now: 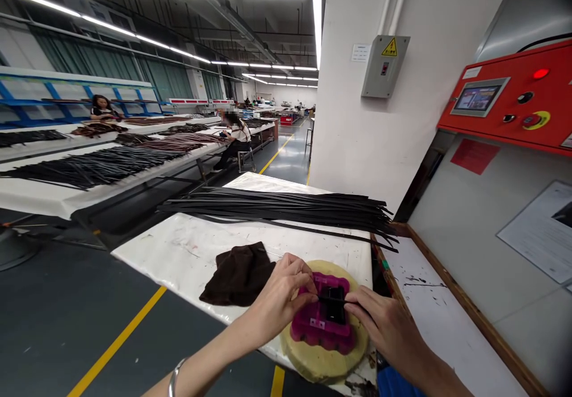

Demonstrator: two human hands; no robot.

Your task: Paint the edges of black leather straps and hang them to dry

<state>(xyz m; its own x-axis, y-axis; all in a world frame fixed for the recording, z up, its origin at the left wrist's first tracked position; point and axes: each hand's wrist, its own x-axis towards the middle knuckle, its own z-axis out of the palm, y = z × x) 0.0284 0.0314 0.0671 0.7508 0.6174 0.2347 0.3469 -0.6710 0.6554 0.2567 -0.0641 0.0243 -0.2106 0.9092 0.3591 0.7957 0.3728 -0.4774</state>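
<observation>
Over a purple scalloped tray, my left hand and my right hand pinch a thin black strip stretched between them. Both hands are closed, thumbs against fingers. Dark, glossy black material fills the tray's middle, just below the strip; whether the strip touches it I cannot tell. Under the tray lies a round yellowish pad at the table's near right corner. A crumpled dark brown cloth is left of my left hand. Farther back, a bundle of long black strips lies across the table.
The white-covered table borders a wood-edged white board on the right. A red control panel and a grey electrical box are beyond. Two people sit at long tables bearing strips, left.
</observation>
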